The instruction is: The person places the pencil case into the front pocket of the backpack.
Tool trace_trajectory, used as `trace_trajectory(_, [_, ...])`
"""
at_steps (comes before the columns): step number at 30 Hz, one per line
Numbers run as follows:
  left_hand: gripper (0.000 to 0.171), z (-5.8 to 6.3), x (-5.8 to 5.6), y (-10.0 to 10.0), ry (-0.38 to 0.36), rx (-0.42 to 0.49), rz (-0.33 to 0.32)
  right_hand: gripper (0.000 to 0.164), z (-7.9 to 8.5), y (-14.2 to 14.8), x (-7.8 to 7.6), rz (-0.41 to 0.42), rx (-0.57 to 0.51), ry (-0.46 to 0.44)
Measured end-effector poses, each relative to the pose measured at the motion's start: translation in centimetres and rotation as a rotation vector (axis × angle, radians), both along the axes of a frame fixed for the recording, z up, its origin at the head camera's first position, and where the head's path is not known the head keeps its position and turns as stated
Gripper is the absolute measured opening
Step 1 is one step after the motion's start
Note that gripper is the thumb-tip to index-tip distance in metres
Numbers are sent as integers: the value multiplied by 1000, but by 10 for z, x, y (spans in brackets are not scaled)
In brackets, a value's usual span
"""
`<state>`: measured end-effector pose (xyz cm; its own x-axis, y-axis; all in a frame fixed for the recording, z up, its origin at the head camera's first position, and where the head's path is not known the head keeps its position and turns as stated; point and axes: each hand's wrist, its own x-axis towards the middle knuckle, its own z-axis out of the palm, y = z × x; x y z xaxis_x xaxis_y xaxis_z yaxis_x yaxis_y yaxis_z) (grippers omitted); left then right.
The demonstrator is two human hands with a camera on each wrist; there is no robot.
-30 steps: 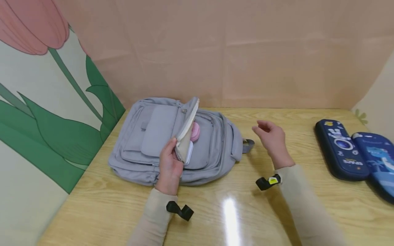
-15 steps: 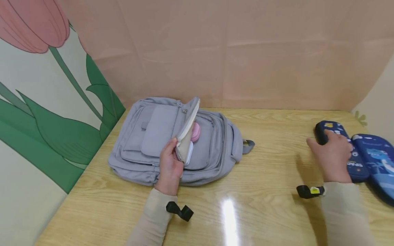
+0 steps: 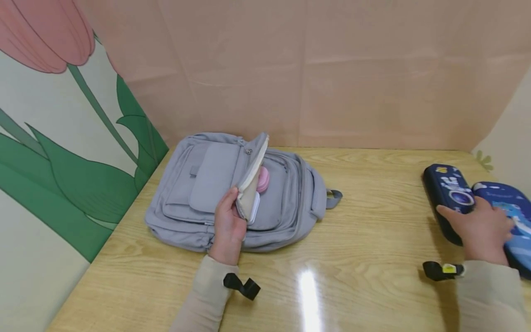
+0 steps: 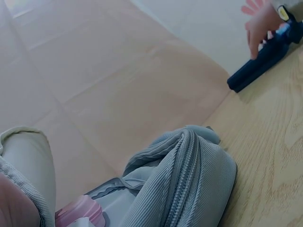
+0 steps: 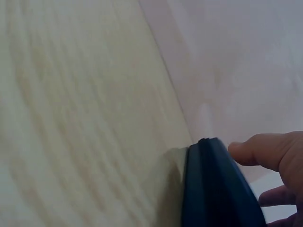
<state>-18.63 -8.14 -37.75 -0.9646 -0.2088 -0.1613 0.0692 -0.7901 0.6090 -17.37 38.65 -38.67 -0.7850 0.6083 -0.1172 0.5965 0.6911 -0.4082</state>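
A grey backpack (image 3: 217,177) lies on the table, its front pocket unzipped. My left hand (image 3: 229,226) pinches the edge of the pocket flap (image 3: 252,173) and holds it raised. Inside the pocket show a pink rounded item (image 3: 262,180) and a white flat object (image 3: 255,210). At the right, my right hand (image 3: 483,233) reaches over a dark blue pencil case (image 3: 449,182) with a space print. Its thumb is extended at the case's top and its other fingers are spread towards a blue dinosaur-print case (image 3: 508,196). In the right wrist view the thumb (image 5: 258,151) is beside the dark case.
The wooden table (image 3: 365,276) spreads between the backpack and the two cases. A pinkish-brown sheet (image 3: 332,83) hangs behind it. A tulip-patterned wall (image 3: 83,184) stands at the left. The backpack's top loop (image 3: 334,199) points right.
My right hand has moved right from beside the backpack, over the space-print case and then towards its near end and the dinosaur-print case. The left hand still holds the flap.
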Motion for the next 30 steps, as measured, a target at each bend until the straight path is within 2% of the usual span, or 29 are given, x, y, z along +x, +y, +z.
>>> trace_trajectory(4, [30, -1, 0, 0, -2, -4, 1, 92, -7, 3, 0, -6, 27, -50])
trace_trajectory(6, [29, -1, 0, 0, -3, -5, 0, 90, -10, 3, 0, -11, 34, -47])
trace_trajectory(14, [28, 0, 0, -1, -5, -8, 2, 84, -13, -2, 0, -29, 28, 41])
trace_trajectory(17, [28, -1, -1, -1, -3, -11, -1, 83, -15, -7, -1, -4, 19, 98])
trace_trajectory(26, [28, -1, 0, -2, 0, -13, -6, 82, -1, -41, -7, 262, -30, 264])
trace_trajectory(30, [30, 1, 0, -2, 6, -14, -14, 81, 7, -64, -9, 395, -59, 301])
